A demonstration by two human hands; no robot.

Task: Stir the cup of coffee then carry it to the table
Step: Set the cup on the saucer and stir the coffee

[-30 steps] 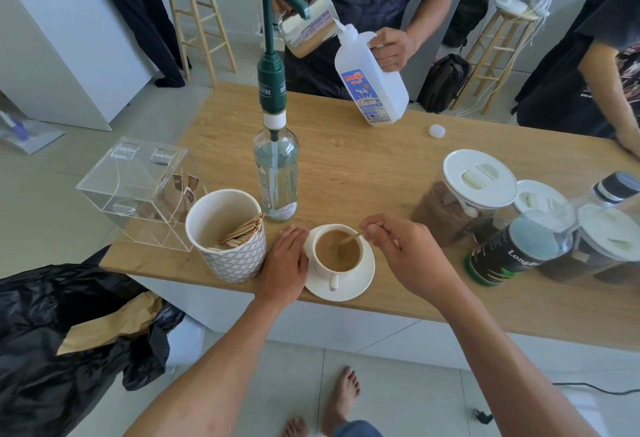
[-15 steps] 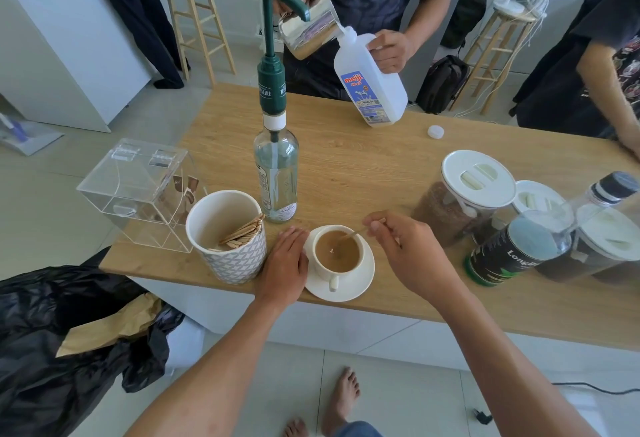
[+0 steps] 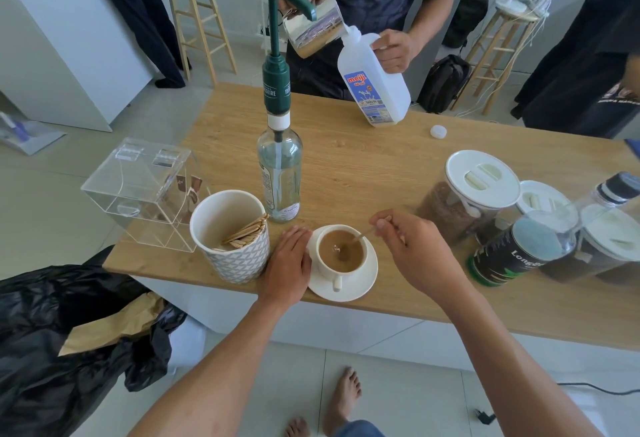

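From the head camera, the cup of coffee (image 3: pixel 341 252) stood on a white saucer (image 3: pixel 363 286) near the front edge of the wooden bench (image 3: pixel 363 173), its handle pointing toward the person. The right hand (image 3: pixel 412 249) pinched a thin wooden stir stick (image 3: pixel 360 237) between thumb and fingertips, the stick's lower end dipped into the brown coffee. The left hand (image 3: pixel 289 265) lay flat with fingers relaxed, grasping nothing, resting on the bench and touching the saucer's left rim. Just beside that hand stood a patterned white holder (image 3: pixel 235 256) with more wooden sticks leaning inside. Behind the cup rose a clear pump bottle (image 3: pixel 280 173) with a green pump head. To the right stood lidded jars (image 3: pixel 464 201) and a dark tin (image 3: pixel 509 256). Across the bench, another person tipped a metal pitcher (image 3: pixel 311 29) against the mouth of a milk jug (image 3: pixel 375 86).
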